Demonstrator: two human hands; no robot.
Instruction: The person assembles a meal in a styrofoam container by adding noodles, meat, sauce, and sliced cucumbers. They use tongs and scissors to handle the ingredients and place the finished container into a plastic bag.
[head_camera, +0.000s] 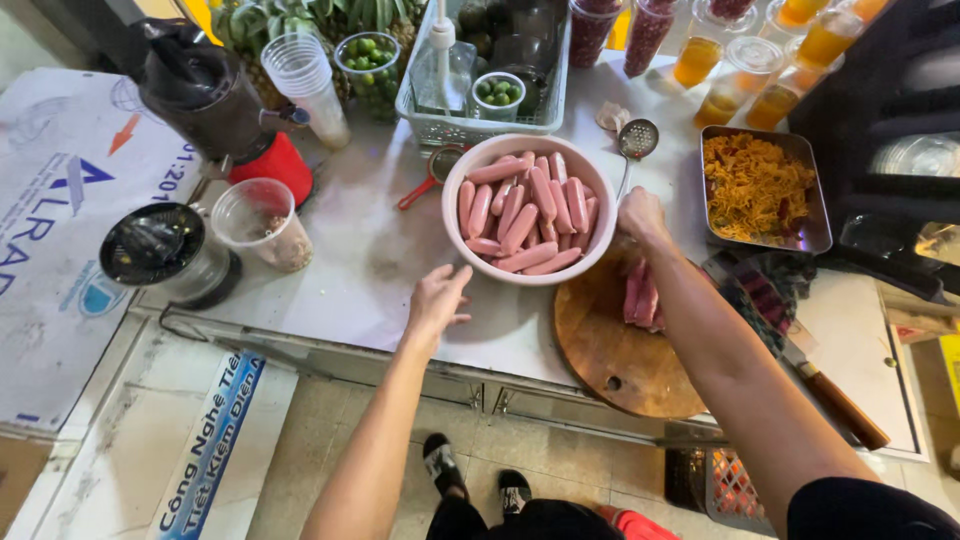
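So on the far left there's a black blender (205, 90) and a clear plastic cup (262, 222) on the surface (370, 270). Left hand (437, 298) is open, fingers loose, holding nothing, just below-left of the pink bowl of sausages (529, 208). The sausages mostly run away from the person. Right hand (640, 215) touches the bowl's right rim, closer than the left; can't tell its grip. Wooden cutting board (610, 350) with more sausages sits beneath, noodle tray (762, 190) further right.

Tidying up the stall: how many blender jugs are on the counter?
2: a dark blender jug on its red base at the far left, and a lidded jug nearer, beside a plastic cup.
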